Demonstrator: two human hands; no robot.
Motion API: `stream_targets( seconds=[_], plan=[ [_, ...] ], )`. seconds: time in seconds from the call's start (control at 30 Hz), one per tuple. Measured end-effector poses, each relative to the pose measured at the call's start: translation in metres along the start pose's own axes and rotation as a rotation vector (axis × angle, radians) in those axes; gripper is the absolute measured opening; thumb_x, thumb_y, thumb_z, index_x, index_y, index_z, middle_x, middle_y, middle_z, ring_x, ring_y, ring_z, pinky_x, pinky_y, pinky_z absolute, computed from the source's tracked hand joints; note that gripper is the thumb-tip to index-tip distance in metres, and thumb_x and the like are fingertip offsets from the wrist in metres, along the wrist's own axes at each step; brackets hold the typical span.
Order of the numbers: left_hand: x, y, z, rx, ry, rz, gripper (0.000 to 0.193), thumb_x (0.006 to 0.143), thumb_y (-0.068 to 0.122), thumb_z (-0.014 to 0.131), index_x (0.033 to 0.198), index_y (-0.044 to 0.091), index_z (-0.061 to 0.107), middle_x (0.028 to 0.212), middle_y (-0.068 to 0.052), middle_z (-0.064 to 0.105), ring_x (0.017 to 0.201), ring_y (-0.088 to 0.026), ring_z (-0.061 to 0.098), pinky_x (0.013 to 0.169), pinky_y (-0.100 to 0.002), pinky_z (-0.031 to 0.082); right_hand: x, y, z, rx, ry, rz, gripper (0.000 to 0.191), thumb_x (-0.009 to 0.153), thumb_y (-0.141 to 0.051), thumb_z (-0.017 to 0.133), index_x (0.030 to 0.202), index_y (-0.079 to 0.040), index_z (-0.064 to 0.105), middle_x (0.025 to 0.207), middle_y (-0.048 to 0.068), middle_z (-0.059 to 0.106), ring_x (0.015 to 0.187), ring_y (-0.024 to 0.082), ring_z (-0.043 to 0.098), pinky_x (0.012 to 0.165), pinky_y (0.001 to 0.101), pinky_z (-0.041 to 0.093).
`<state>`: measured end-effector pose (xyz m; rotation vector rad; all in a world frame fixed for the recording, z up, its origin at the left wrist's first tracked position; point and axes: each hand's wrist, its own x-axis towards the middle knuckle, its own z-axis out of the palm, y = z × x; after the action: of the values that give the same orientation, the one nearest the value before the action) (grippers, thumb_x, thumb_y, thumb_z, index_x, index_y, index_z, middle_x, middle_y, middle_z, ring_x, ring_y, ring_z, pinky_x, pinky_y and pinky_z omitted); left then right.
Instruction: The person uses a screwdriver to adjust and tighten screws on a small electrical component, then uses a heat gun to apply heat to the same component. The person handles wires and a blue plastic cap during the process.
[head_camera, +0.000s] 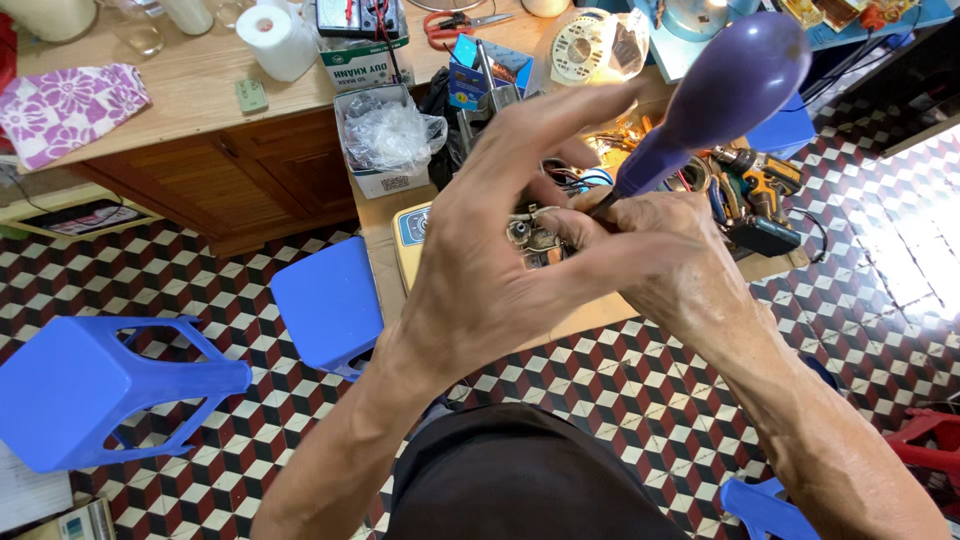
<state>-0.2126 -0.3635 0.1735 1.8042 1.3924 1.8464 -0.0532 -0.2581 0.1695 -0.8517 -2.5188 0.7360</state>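
My left hand (500, 250) is raised in front of me, its fingers closed around a small metal part (532, 238) that shows between thumb and fingers. My right hand (665, 255) grips a screwdriver with a bulbous purple handle (715, 95); its shaft points down into the metal part. Both hands touch each other around the part, above a low wooden table (590, 315). Most of the metal part is hidden by my left fingers.
On the low table lie a cordless drill (755, 180), wires, a box of clear plastic bags (385, 140) and a cream scale (410, 235). Blue plastic stools (100, 385) (325, 300) stand on the patterned tile floor. A wooden counter (190, 90) holds a tissue roll (278, 40) and floral cloth (65, 105).
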Motion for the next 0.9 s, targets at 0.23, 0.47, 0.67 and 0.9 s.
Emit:
stream_targets(
  seconds=[0.23, 0.47, 0.67, 0.9],
  plan=[
    [0.019, 0.006, 0.023, 0.018, -0.030, -0.070, 0.040, 0.094, 0.029, 0.081, 0.125, 0.011, 0.063, 0.109, -0.002, 0.080, 0.097, -0.011, 0.082, 0.083, -0.022, 0.069, -0.004, 0.009, 0.002, -0.001, 0.092, -0.229, 0.018, 0.098, -0.016, 0.067, 0.091, -0.001, 0.071, 0.077, 0.009, 0.073, 0.063, 0.015, 0.069, 0.054, 0.0308, 0.054],
    [0.010, -0.004, 0.024, 0.104, -0.067, 0.085, 0.031, 0.110, 0.021, 0.073, 0.136, 0.009, 0.061, 0.121, -0.005, 0.077, 0.110, -0.014, 0.079, 0.095, -0.026, 0.064, -0.048, -0.012, -0.058, 0.192, 0.243, 0.064, 0.022, 0.100, -0.012, 0.066, 0.121, -0.008, 0.072, 0.084, 0.004, 0.074, 0.058, 0.010, 0.065, 0.047, 0.0244, 0.051],
    [0.003, 0.008, 0.026, 0.237, -0.099, 0.121, 0.031, 0.115, 0.016, 0.065, 0.143, 0.006, 0.054, 0.111, -0.010, 0.076, 0.097, -0.014, 0.079, 0.083, -0.028, 0.063, -0.032, -0.046, -0.111, -0.179, 0.252, -0.372, 0.021, 0.112, -0.014, 0.062, 0.126, 0.002, 0.063, 0.103, 0.013, 0.070, 0.081, 0.015, 0.066, 0.068, 0.0267, 0.054],
    [0.002, 0.007, 0.026, 0.207, -0.144, 0.061, 0.038, 0.115, 0.016, 0.062, 0.148, 0.003, 0.050, 0.107, -0.010, 0.076, 0.096, -0.016, 0.078, 0.083, -0.030, 0.064, 0.000, -0.064, -0.125, -0.303, 0.053, -0.549, 0.031, 0.097, -0.019, 0.075, 0.120, 0.000, 0.069, 0.096, 0.016, 0.074, 0.079, 0.025, 0.073, 0.063, 0.0347, 0.058]
  ],
)
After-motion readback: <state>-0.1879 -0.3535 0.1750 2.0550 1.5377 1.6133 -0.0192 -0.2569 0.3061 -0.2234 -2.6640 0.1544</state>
